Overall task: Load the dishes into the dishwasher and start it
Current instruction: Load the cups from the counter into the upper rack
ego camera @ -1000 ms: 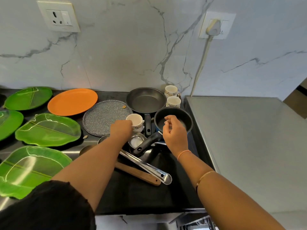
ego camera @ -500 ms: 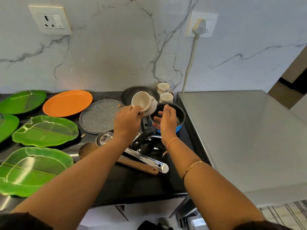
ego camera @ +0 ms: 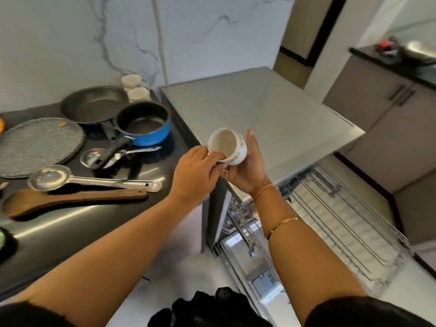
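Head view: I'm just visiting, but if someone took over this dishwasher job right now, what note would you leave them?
Left hand pinches the white cup at its rim; right hand cradles it from the other side.
The wire rack is pulled out; I see no dishes in it.
On the counter wait: two cups, frying pan, blue saucepan, grey plate, steel ladle, wooden spatula.
Left to do: rack this cup, load the rest, close up, start.
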The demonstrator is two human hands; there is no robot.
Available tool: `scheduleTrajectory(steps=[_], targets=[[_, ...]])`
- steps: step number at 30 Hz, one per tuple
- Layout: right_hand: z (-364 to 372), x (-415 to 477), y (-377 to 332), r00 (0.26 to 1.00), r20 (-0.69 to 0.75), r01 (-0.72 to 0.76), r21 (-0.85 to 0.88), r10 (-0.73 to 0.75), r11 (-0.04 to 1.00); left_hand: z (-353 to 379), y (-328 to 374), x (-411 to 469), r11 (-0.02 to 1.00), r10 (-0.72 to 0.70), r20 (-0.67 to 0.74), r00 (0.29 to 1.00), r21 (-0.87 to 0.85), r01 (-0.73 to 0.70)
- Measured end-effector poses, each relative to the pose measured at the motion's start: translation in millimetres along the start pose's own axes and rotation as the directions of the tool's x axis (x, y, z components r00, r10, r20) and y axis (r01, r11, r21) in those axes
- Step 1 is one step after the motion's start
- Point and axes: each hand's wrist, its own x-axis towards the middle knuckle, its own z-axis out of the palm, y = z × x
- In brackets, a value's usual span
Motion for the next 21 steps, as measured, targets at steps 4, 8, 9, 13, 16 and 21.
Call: scheduleTrajectory(steps=[4, 8, 9, 13, 16, 21], targets=[[-55.9, -58.5, -6.6, 0.983, -0.179, 0.04, 0.015, -0.037, 0.999, 38.2, 51.5, -8.0, 0.992, 0.097, 0.082, 0.992, -0.085, -0.09], [-116.1, -121.7, -14.2, 0.947, -0.321, 0.062, 0.104, -0.026, 0.993, 84.7, 116.9, -18.6, 0.977, 0.165, 0.166, 0.972, -0.159, -0.139], [-125.0, -134.0, -15.1, 0.933, -0.361, 0.047, 0.108, -0.005, 0.993, 93.4, 124.9, -22.6, 0.977, 0.145, 0.203, 0.969, -0.183, -0.107], [-183.6, -204.2, -29.7, 0.795, -0.607, 0.047, 0.079, 0.01, 0.996, 148.2, 177.7, -45.5, 0.974, 0.016, 0.398, 0.917, -0.214, 0.077], [-223.6, -246.3, -37.8, 0.607, -0.795, 0.109, 0.109, 0.021, 0.988, 182.6, 207.5, -64.9, 0.99, 0.03, 0.606, 0.795, -0.129, 0.06], [-295.7, -297.6, -43.3, 0.35, -0.932, -0.116, -0.149, -0.1, 0.982, 234.9, 241.6, -97.2, 0.996, 0.046, 0.885, 0.463, -0.003, -0.094]])
